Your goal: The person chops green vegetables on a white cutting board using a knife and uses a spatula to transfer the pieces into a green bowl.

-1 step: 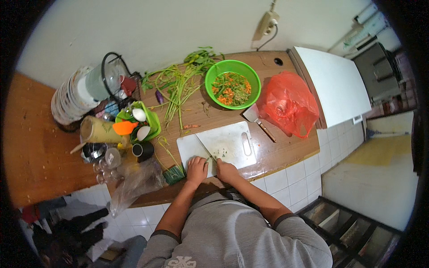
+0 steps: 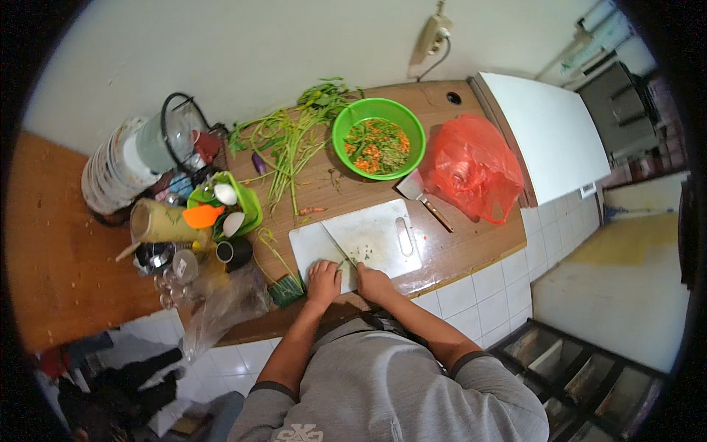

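A white cutting board [image 2: 309, 234] lies near the table's front edge. My right hand [image 2: 374, 283] is closed round the handle of a kitchen knife [image 2: 336, 241], its blade slanting away to the left over the board. Just left of the blade, my left hand [image 2: 324, 281] rests on the board with curled fingers, holding a small green vegetable piece [image 2: 341, 264] that is mostly hidden. Chopped green bits [image 2: 362, 255] lie scattered right of the knife. Beyond the board stands a green bowl [image 2: 417, 151] of chopped orange and green vegetables.
Long green vegetable stalks [image 2: 291, 158] lie at the back beside a small purple eggplant [image 2: 258, 163]. A spatula [image 2: 425, 200] and a red plastic bag [image 2: 471, 169] are at the right. Left are a green utensil basket [image 2: 252, 208], a black cup [image 2: 234, 251] and a clear plastic bag [image 2: 224, 302].
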Tool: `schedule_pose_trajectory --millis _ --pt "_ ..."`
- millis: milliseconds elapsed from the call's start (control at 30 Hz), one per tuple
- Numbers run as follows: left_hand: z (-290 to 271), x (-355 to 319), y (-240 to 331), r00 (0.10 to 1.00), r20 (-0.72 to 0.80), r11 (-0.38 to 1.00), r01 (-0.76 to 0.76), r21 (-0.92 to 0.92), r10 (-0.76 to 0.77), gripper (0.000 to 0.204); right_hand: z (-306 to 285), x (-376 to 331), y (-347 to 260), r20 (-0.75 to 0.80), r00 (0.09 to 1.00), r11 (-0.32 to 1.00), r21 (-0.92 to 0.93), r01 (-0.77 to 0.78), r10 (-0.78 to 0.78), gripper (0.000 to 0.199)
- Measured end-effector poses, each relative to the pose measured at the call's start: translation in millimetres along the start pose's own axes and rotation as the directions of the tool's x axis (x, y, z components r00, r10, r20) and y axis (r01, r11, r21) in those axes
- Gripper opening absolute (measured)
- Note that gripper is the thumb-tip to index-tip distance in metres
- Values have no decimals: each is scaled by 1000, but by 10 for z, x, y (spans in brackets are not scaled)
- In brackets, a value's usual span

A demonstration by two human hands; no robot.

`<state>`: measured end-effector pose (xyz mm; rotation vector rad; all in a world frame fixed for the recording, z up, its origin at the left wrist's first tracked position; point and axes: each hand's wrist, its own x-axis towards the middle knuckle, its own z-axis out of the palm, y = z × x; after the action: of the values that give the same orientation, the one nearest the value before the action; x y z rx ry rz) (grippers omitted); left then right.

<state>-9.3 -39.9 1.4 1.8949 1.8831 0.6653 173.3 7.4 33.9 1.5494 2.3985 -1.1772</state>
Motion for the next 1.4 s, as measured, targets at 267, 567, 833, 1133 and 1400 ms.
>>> schedule_pose_trajectory --millis 267,567,833,1133,1400 --pt "152 201 50 996 52 997 -79 -2 79 8 37 -143 306 -160 978 986 123 -115 134 22" --pt "262 505 191 975 58 977 -212 -17 213 5 -113 -183 351 -191 963 966 215 -146 188 22" --pt "235 536 163 982 41 980 -178 -92 182 5 -122 -98 168 -123 982 981 153 -123 142 24" --pt "174 527 173 988 22 978 -150 -142 154 6 -256 -137 -29 22 981 978 65 -196 195 25" --pt "211 544 165 986 37 982 -156 -110 161 6 -96 36 65 -62 987 988 43 -145 148 23"
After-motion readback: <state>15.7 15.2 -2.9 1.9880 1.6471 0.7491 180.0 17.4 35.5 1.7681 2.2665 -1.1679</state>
